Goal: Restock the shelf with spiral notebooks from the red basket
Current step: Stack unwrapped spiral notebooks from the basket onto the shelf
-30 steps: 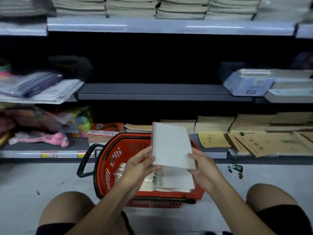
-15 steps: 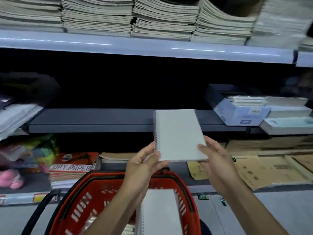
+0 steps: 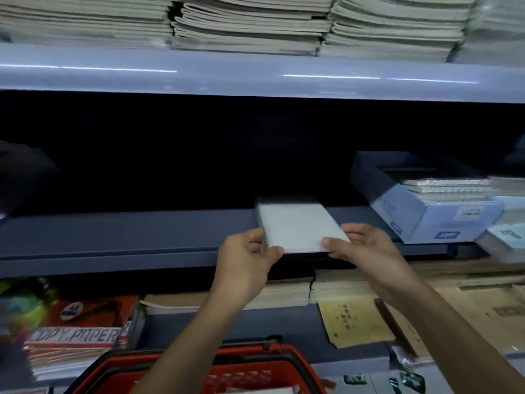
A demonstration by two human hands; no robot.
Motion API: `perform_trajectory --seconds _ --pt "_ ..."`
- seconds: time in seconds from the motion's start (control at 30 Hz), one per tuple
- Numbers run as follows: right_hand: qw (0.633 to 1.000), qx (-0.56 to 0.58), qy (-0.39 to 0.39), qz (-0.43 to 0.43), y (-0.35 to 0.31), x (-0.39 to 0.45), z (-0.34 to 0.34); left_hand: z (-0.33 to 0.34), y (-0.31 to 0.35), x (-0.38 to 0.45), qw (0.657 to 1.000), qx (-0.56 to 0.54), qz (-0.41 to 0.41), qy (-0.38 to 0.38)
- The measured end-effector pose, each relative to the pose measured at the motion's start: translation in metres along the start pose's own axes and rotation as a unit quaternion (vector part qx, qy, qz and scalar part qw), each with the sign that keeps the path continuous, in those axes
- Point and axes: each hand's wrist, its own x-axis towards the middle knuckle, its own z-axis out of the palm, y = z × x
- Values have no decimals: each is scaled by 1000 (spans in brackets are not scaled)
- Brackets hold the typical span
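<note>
Both hands hold one spiral notebook (image 3: 299, 227) over the front edge of the dark grey shelf (image 3: 127, 237). The notebook lies nearly flat, pale cover up, its wire spiral along the left edge; whether it touches the shelf board cannot be told.

Left hand (image 3: 245, 268): fingers curled round the notebook's near-left corner, thumb on top beside the spiral. Right hand (image 3: 366, 257): thumb pressed on the cover at the near-right corner, fingers under and along the right edge. Each hand pinches the notebook.

Beyond the hands, the back of the shelf is in deep shadow; nothing can be made out there.

Right of the right hand, on the same shelf: an open blue box (image 3: 426, 206) with spiral-bound pads stacked inside, and just beside it, further right, a pale blue stack (image 3: 505, 240).

Above the hands: a light-coloured upper shelf (image 3: 255, 75) carrying stacks of thin exercise books (image 3: 250, 24).

Below the hands, on the lower shelf: brown paper books (image 3: 284, 294) in low stacks, and a yellow envelope (image 3: 355, 319) under the right forearm. Left of the left forearm: a pack marked COPY PAPER (image 3: 74, 336).

Nearest the body, under both forearms: the red basket (image 3: 255, 371), black handle along its rim; only its far part is in view.
</note>
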Motion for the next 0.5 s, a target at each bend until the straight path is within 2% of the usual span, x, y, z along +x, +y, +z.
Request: perform_trajectory --seconds 0.07,0.23,0.37,0.5 --pt "997 -72 -16 -24 4 1 -6 5 -4 3 996 73 34 24" --pt "960 -260 73 -74 14 16 -2 18 -22 17 978 164 77 105" --pt "950 -266 135 -91 15 26 5 31 -27 31 952 219 110 182" --pt "942 -280 170 -75 15 42 9 38 -23 46 935 267 113 203"
